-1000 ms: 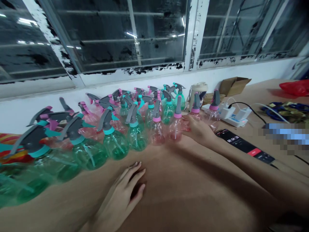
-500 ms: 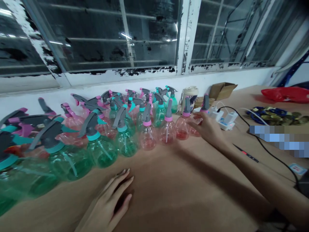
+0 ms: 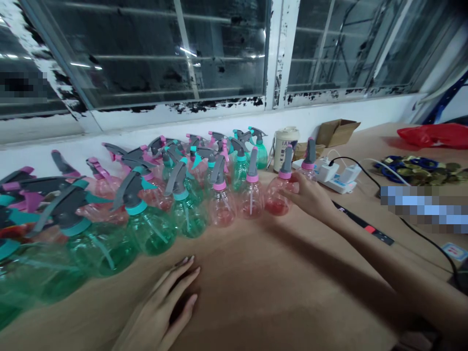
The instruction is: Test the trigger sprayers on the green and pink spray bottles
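Note:
My right hand [image 3: 310, 196] is at the right end of the front row, its thumb and fingers closed on the side of a pink spray bottle [image 3: 277, 201] with a grey trigger head, which leans slightly. Another pink spray bottle [image 3: 308, 165] stands just behind that hand, its body mostly hidden. My left hand [image 3: 166, 297] lies on the table with fingers stretched out and holds nothing. Nearest to it are green spray bottles, one [image 3: 189, 217] with a turquoise collar. Two more pink spray bottles, one [image 3: 221, 207] beside the other [image 3: 251, 199], stand between.
Several more green and pink spray bottles crowd toward the wall. Farther right are a white cup [image 3: 285, 146], an open cardboard box [image 3: 338, 134], a power strip with chargers [image 3: 336, 178], a black tool with a red button [image 3: 369, 229], a cable, brass-coloured pieces [image 3: 413, 171] and a red bag [image 3: 435, 136].
My right hand has shifted slightly, now against the nearer pink spray bottle, which leans more. The bottle behind is separated from it. My left hand stays where it was.

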A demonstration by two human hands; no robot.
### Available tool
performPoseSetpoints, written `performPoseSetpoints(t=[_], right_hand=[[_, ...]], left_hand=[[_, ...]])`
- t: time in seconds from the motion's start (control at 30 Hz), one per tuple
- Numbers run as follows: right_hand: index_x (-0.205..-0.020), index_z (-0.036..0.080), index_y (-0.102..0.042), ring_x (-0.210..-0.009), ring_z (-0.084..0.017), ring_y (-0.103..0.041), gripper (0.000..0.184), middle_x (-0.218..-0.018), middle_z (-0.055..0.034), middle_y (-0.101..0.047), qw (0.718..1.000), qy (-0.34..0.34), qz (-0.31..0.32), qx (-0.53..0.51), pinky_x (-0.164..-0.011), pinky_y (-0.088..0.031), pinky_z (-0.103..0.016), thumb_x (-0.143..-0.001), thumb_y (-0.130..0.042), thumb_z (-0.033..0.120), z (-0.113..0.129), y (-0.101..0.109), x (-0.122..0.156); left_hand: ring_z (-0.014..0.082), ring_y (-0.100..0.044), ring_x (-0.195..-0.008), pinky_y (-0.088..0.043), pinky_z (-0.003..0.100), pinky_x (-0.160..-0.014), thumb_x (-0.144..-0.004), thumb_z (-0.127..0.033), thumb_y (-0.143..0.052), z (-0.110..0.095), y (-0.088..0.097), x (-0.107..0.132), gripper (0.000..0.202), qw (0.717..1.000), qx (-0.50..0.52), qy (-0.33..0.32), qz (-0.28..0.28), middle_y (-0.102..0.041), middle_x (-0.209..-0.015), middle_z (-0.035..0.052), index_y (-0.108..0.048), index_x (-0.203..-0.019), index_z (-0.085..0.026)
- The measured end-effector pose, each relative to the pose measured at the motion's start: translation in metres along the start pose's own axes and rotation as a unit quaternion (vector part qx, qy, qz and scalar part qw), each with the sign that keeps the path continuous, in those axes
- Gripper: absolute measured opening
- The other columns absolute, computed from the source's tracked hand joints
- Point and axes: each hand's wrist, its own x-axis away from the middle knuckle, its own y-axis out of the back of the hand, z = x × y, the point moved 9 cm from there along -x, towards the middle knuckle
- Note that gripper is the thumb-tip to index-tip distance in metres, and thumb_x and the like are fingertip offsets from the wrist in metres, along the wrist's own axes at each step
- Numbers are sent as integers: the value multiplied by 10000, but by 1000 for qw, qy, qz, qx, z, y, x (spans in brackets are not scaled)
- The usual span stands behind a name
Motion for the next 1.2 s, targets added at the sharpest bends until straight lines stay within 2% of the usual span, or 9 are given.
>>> performPoseSetpoints(t=[0.27, 0.4, 0.53, 0.63, 0.73, 0.83, 0.93, 1.03, 1.2], right_hand=[[-992, 179, -497, -779, -281, -629, 478, -956, -128, -631, 999, 22, 34, -14, -613, -465, -378, -778, -484, 606, 15, 16, 43], [-979, 187, -495, -749, -264, -627, 494, -900, -104, -628, 997, 38, 59, -25, -588, -464, -362, -774, -482, 637, 47, 23, 69], [-926, 211, -518, -698, -235, -621, 498, -864, -77, -630, 992, 54, 97, -62, -581, -476, -349, -733, -515, 670, 90, 27, 92], [-942, 208, -522, -695, -232, -620, 560, -904, -79, -616, 980, 75, 147, -108, -540, -483, -347, -689, -530, 707, 124, 19, 109], [-927, 194, -529, -698, -251, -619, 620, -881, -76, -595, 969, 100, 187, -124, -530, -491, -383, -649, -524, 748, 157, 5, 124], [-925, 183, -537, -720, -267, -615, 665, -882, -71, -582, 960, 136, 206, -133, -577, -501, -431, -611, -535, 769, 191, -7, 132], [-904, 177, -535, -764, -255, -604, 658, -896, -61, -580, 946, 171, 214, -174, -615, -506, -420, -585, -580, 751, 224, -17, 134], [-957, 175, -532, -848, -242, -582, 644, -944, -60, -576, 929, 213, 200, -228, -662, -507, -389, -594, -627, 699, 256, -26, 134], [-930, 171, -542, -931, -261, -545, 600, -981, -89, -563, 914, 230, 192, -273, -741, -489, -412, -598, -657, 657, 285, -48, 134]], left_hand=[[223, -511, -1193, -437, 452, -993, -877, -348, -466, 3, 0, 3, 429, 1000, 21, -2, -10, -475, -1368, -16, -405, -1301, -356], [214, -530, -1174, -462, 407, -978, -874, -330, -473, 7, 1, 3, 404, 998, 48, 0, -29, -507, -1340, -14, -436, -1275, -351], [237, -545, -1150, -444, 459, -979, -875, -353, -474, 2, 14, -2, 373, 995, 92, 31, -29, -545, -1294, 11, -446, -1246, -329], [260, -530, -1161, -404, 489, -996, -873, -329, -480, -5, 27, -4, 366, 987, 154, 37, -18, -555, -1281, 33, -442, -1237, -315], [265, -501, -1193, -399, 483, -999, -890, -332, -430, -8, 43, -5, 385, 963, 264, 46, -15, -527, -1314, 48, -397, -1273, -308], [307, -430, -1247, -366, 496, -1019, -836, -404, -502, -17, 71, -5, 558, 939, 340, 23, -37, -435, -1389, 91, -310, -1344, -272], [318, -486, -1186, -414, 484, -975, -738, -388, -649, -18, 94, -5, 753, 927, 364, 78, -52, -469, -1353, 91, -250, -1367, -283], [273, -562, -1092, -463, 433, -927, -752, -357, -655, -18, 103, -4, 630, 908, 400, 117, -45, -585, -1213, 59, -360, -1302, -276], [209, -631, -944, -497, 378, -867, -806, -334, -602, 6, 105, 4, 468, 891, 415, 155, -102, -644, -1098, 28, -456, -1247, -279]])
